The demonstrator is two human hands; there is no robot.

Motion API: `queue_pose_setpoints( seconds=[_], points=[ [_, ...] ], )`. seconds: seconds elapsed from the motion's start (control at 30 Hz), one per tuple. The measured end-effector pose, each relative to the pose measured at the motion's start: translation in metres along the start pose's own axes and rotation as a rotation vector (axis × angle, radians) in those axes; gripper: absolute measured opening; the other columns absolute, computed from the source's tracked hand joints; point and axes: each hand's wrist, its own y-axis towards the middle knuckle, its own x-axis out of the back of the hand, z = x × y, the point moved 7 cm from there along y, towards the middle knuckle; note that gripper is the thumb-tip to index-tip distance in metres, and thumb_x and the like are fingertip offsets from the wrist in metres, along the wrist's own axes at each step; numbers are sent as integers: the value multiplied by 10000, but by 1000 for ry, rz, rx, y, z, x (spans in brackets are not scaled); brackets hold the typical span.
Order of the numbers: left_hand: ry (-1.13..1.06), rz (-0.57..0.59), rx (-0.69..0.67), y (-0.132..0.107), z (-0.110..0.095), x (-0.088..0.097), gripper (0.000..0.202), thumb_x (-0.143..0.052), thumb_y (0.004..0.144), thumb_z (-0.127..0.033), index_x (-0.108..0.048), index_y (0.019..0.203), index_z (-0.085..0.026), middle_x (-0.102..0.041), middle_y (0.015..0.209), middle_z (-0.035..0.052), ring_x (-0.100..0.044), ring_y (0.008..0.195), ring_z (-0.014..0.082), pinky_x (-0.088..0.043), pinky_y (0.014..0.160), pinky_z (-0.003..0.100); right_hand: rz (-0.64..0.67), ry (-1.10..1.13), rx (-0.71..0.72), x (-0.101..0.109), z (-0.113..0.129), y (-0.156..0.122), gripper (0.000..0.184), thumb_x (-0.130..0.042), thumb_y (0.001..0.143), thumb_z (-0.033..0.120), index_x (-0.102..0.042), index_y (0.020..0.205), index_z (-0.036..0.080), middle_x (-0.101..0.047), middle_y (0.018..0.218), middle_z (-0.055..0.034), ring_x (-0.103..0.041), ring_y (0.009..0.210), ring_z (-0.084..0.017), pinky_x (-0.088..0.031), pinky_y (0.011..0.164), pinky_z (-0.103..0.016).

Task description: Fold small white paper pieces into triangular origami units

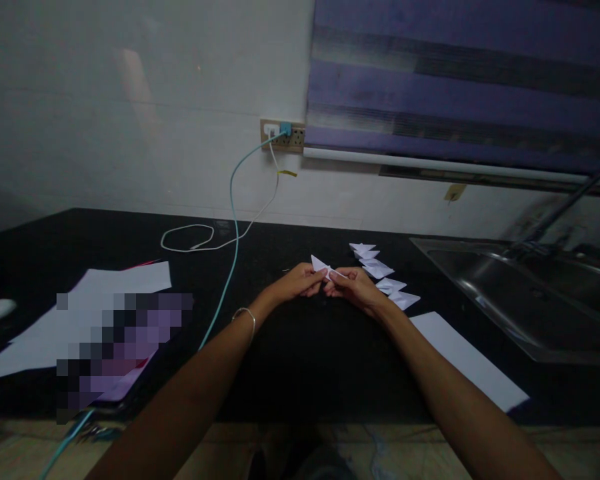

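My left hand (297, 283) and my right hand (353, 287) meet over the black counter (300, 347), both pinching one small folded white paper piece (321, 265) between their fingertips. The piece is triangular and points up and to the left. Just right of my right hand lies a row of several similar folded white paper pieces (380, 270), running back toward the wall. A silver bangle sits on my left wrist.
A white paper strip (467, 360) lies at the right front. A stack of white sheets (80, 313) is at the left. A steel sink (525, 293) fills the right. A teal cable (233, 220) and a white cable (190, 237) run from the wall socket (283, 135).
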Motion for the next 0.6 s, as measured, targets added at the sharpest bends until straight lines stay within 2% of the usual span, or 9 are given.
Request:
queue_pose_setpoints(
  seconds=[0.2, 0.3, 0.4, 0.6],
  points=[
    [13, -65, 26, 2, 8, 3, 656, -174, 921, -653, -409, 534, -179, -431, 445, -18, -348, 391, 70, -293, 437, 211, -34, -115, 59, 7, -1, 2, 388, -721, 722, 529, -715, 767, 143, -715, 715, -67, -655, 623, -136, -520, 614, -238],
    [32, -66, 11, 2, 7, 3, 654, -196, 925, -646, -416, 530, -173, -431, 447, -20, -348, 395, 66, -298, 449, 209, -36, -141, 80, 7, 0, 2, 394, -706, 734, 535, -722, 768, 143, -716, 718, -72, -652, 619, -143, -514, 615, -250],
    [-22, -79, 65, 4, 11, 5, 639, -236, 907, -669, -441, 559, -174, -440, 447, -22, -346, 377, 67, -277, 421, 208, -58, -224, 128, 8, 4, 1, 403, -660, 777, 541, -734, 830, 148, -716, 742, -73, -640, 626, -150, -507, 625, -267],
    [-117, -144, 139, 5, 9, 9, 607, -337, 863, -689, -393, 525, -188, -413, 396, -28, -327, 332, 61, -238, 387, 209, -142, -593, 322, 2, 16, -4, 326, -598, 848, 470, -744, 893, 181, -717, 820, -51, -635, 736, -200, -490, 693, -318]
  ],
)
